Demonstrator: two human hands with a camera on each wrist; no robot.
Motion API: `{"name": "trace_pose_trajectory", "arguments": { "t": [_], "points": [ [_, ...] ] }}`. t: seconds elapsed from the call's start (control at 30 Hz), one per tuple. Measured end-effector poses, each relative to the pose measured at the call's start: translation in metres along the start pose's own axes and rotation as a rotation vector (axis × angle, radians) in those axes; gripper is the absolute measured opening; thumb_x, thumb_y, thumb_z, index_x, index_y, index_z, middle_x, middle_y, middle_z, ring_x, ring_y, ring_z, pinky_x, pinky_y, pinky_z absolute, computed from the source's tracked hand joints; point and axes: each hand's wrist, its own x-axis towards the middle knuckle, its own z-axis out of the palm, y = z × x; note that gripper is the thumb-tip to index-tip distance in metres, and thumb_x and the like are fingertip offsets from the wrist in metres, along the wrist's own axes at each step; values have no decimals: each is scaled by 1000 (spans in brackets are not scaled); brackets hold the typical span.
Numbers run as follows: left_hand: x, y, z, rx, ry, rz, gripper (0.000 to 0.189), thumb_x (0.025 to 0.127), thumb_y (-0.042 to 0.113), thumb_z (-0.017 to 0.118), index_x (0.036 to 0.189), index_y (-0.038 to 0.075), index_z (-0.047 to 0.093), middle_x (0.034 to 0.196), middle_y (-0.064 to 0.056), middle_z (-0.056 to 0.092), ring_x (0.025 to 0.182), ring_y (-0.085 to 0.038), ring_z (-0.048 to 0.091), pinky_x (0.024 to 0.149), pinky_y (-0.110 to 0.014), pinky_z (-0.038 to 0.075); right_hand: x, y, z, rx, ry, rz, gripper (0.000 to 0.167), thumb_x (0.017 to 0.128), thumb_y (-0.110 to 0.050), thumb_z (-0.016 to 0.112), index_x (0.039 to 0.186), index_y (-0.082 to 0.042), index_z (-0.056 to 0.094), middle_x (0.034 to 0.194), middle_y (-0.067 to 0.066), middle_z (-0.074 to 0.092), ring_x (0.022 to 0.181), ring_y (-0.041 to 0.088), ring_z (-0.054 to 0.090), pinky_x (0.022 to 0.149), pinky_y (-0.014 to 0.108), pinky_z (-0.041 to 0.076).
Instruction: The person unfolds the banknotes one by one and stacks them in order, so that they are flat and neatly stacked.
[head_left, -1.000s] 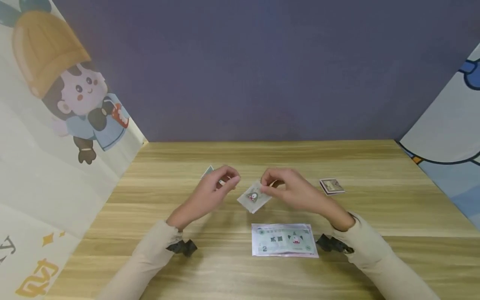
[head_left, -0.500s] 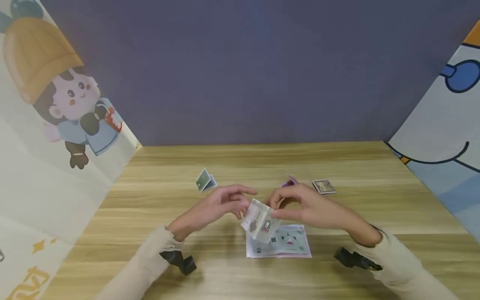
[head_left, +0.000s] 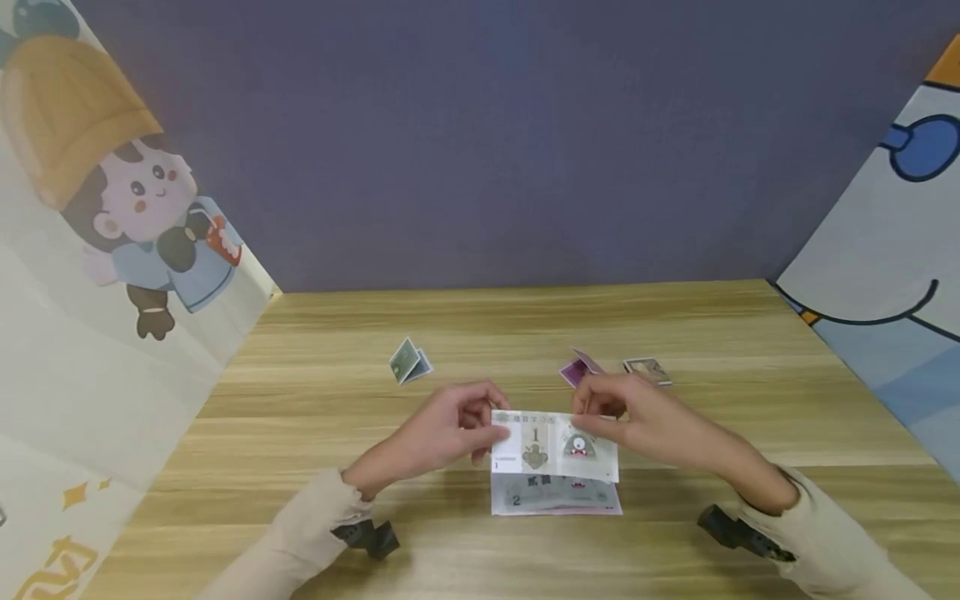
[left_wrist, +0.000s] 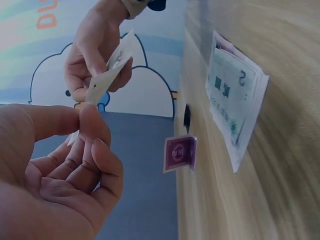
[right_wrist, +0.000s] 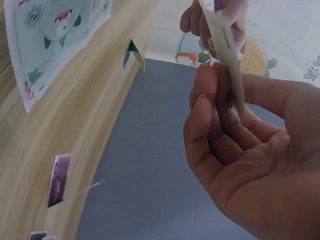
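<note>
A pale play banknote marked 1 (head_left: pixel 535 454) is spread out between both hands, creased across its middle. My left hand (head_left: pixel 448 427) pinches its left end between thumb and fingers. The right hand (head_left: pixel 637 410) pinches the upper edge near the right end. Seen from the left wrist, the note bends slightly and is well clear of the table. Below it on the table lies a small stack of flat notes (left_wrist: pixel 232 95), topped by a green one marked 2. In the head view, the held note covers the stack's upper part.
Farther back on the wooden table (head_left: pixel 487 333) are several folded notes. A green and blue folded piece (head_left: pixel 406 361) is at left, a purple one (head_left: pixel 577 372) stands partly open behind the right hand, and a brown one (head_left: pixel 651 368) lies beside it. A dark panel (head_left: pixel 487 150) rises behind.
The folded pale note has been unfolded to full length and brought nearer, over the stack. My left hand, empty a second ago, now grips its left end; the right hand has shifted right.
</note>
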Motion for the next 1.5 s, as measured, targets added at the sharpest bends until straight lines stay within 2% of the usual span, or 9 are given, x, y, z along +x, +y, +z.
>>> {"name": "trace_pose_trajectory", "arguments": {
  "t": [0.13,0.2,0.3,0.47,0.67,0.9,1.13,1.5],
  "points": [
    [2,-2,1,41,-9,6,20,90,-1,68,109,5,63,70,-4,60,52,-14,57,50,-42,54,-1,0,2,-62,16,14,7,95,-16,68,90,-20,64,76,-10,64,66,7,58,58,26,51],
    [3,-6,3,49,-21,-11,20,89,-2,69,107,4,64,69,-6,60,52,-18,58,49,-40,54,-1,2,5,-91,10,17,9,95,-15,68,89,-20,64,74,-11,62,64,5,56,56,25,49],
    [4,-15,9,62,-55,-72,18,88,-1,70,105,3,64,67,-9,62,51,-21,58,47,-34,54,1,11,10,-137,-22,24,10,95,-16,69,87,-21,64,70,-13,58,60,2,51,54,23,46],
    [5,-27,18,123,-100,-141,14,88,1,72,99,4,64,62,-7,60,46,-17,55,41,-22,47,5,25,19,-171,-90,43,11,94,-17,70,86,-21,63,65,-13,56,55,1,47,50,21,43],
    [8,-37,21,146,-129,-128,12,88,0,72,97,3,65,59,-8,60,42,-12,51,38,-19,40,6,35,26,-168,-112,63,12,92,-14,71,85,-19,63,66,-11,58,56,3,51,50,23,47],
    [10,-49,25,215,-196,-135,11,90,0,70,99,2,65,59,-1,61,42,-8,52,41,-17,42,6,45,37,-232,-131,101,10,92,-13,71,86,-18,64,63,-11,55,53,1,46,48,22,43],
    [11,-49,27,278,-196,-114,9,90,2,70,97,3,65,58,1,59,40,-4,49,39,-16,38,5,48,43,-301,-124,120,9,89,-13,73,87,-17,65,63,-11,50,54,1,40,47,21,36],
    [10,-49,26,316,-188,-123,8,89,2,70,94,3,65,56,2,59,40,-3,49,42,-16,41,5,45,47,-319,-118,156,12,86,-18,77,90,-17,65,72,-13,56,58,3,47,51,22,43]
  ]
}}
